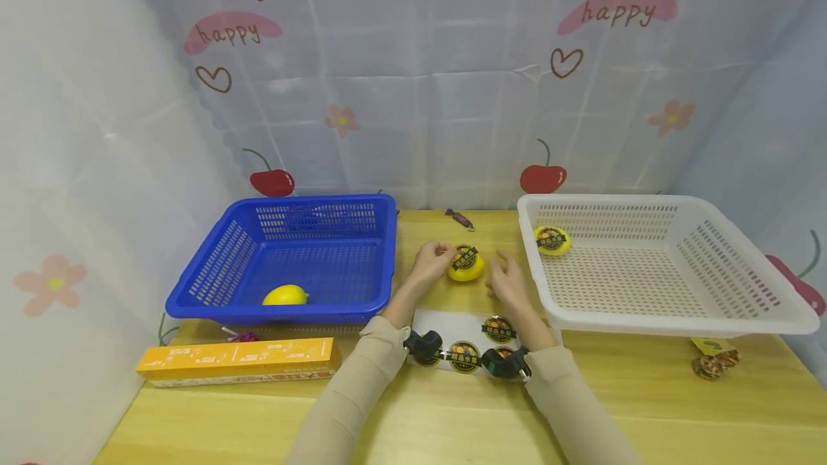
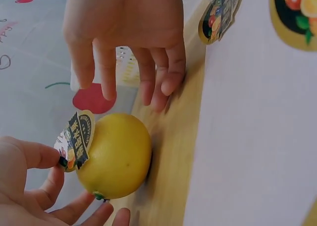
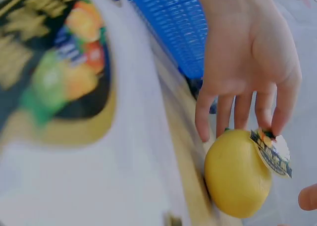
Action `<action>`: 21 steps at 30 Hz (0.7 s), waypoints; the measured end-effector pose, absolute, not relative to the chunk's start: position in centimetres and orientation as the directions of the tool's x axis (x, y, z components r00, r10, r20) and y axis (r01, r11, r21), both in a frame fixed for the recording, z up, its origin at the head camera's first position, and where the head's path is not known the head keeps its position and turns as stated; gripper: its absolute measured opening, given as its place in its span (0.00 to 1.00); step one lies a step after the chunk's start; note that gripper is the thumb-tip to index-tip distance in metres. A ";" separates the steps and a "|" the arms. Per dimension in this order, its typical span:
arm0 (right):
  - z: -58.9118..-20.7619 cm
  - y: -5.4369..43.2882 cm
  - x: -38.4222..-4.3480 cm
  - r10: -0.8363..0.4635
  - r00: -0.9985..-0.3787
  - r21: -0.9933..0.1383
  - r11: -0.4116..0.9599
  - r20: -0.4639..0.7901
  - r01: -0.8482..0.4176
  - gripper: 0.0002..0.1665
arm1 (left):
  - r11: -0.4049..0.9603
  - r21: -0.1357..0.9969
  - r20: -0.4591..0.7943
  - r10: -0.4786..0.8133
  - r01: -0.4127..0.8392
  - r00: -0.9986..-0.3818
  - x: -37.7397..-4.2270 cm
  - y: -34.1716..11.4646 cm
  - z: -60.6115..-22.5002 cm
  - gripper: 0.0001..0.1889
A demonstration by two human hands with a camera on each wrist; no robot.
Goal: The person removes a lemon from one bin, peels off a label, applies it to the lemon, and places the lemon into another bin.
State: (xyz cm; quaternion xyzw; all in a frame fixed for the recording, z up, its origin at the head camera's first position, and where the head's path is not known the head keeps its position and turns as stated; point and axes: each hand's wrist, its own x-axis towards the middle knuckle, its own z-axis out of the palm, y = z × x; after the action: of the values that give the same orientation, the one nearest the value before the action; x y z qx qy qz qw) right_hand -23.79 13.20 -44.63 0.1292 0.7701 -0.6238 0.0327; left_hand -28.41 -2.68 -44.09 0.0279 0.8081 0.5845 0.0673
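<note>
A yellow lemon [image 1: 466, 273] rests on the table between my two hands. My left hand [image 1: 434, 261] pinches the edge of a round fruit-label sticker [image 2: 79, 139] with its thumb and a finger. Part of that sticker lies against the lemon's side and part stands away from it. To the right of the lemon, apart from it, is my right hand [image 1: 507, 280]; its fingers hang relaxed and hold nothing. Beneath my wrists lies a white sticker sheet [image 1: 446, 321] bearing several such labels.
A blue basket [image 1: 181, 300] on the left holds a plain lemon [image 1: 286, 296]. In the white basket [image 1: 646, 325] on the right is a labelled lemon [image 1: 557, 244]. An orange box [image 1: 239, 361], a wrapped candy [image 1: 460, 219] and brown-patterned wrapped candies [image 1: 713, 364] lie around.
</note>
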 end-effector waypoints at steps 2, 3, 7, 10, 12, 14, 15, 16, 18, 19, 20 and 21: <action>-44.5 12.9 -24.1 0.156 -0.960 -0.956 0.146 -0.231 0.254 0.32 | 0.316 0.948 -0.084 0.127 -0.040 -0.988 -28.7 -2.5 -44.1 0.10; -44.5 12.8 -24.2 0.154 -0.959 -0.959 0.117 -0.239 0.258 0.32 | 0.321 0.946 -0.085 0.128 -0.039 -0.988 -28.8 -2.5 -44.0 0.10; -44.6 12.6 -24.9 0.126 -0.953 -0.958 0.049 -0.276 0.284 0.33 | 0.325 0.945 -0.095 0.151 -0.042 -0.984 -28.9 -2.5 -43.9 0.09; -44.7 12.7 -25.3 0.090 -0.948 -0.952 0.001 -0.306 0.308 0.34 | 0.320 0.946 -0.120 0.188 -0.055 -0.975 -29.0 -2.5 -44.0 0.09; -44.7 12.8 -25.6 0.059 -0.944 -0.946 -0.031 -0.324 0.322 0.35 | 0.309 0.949 -0.137 0.214 -0.066 -0.967 -29.0 -2.6 -44.0 0.08; -44.8 12.9 -25.8 0.031 -0.943 -0.942 -0.059 -0.331 0.329 0.36 | 0.293 0.953 -0.151 0.238 -0.077 -0.960 -29.0 -2.6 -44.1 0.08; -44.8 13.0 -25.9 0.019 -0.942 -0.941 -0.066 -0.334 0.332 0.36 | 0.288 0.955 -0.153 0.246 -0.079 -0.957 -29.0 -2.6 -44.1 0.08; -44.9 13.0 -26.0 0.007 -0.942 -0.940 -0.067 -0.335 0.334 0.36 | 0.283 0.956 -0.152 0.253 -0.077 -0.955 -29.0 -2.6 -44.2 0.08; -44.9 13.1 -26.0 -0.015 -0.943 -0.940 -0.072 -0.334 0.334 0.37 | 0.277 0.958 -0.147 0.261 -0.072 -0.954 -29.0 -2.6 -44.3 0.08; -45.0 13.1 -26.0 -0.024 -0.943 -0.940 -0.081 -0.331 0.332 0.38 | 0.274 0.959 -0.141 0.262 -0.067 -0.955 -29.0 -2.6 -44.3 0.08; -45.0 13.1 -26.0 -0.031 -0.943 -0.938 -0.096 -0.332 0.333 0.39 | 0.270 0.961 -0.136 0.263 -0.063 -0.955 -28.9 -2.6 -44.3 0.07; -45.0 13.1 -25.9 -0.040 -0.942 -0.936 -0.108 -0.333 0.336 0.39 | 0.265 0.962 -0.133 0.263 -0.061 -0.956 -28.9 -2.6 -44.3 0.07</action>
State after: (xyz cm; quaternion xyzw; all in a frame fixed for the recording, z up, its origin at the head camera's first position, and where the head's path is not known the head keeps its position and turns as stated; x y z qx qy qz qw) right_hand -25.92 13.10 -44.98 0.1127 0.6556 -0.7356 0.1279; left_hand -28.89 -2.63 -44.26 0.0644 0.7840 0.6026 0.1343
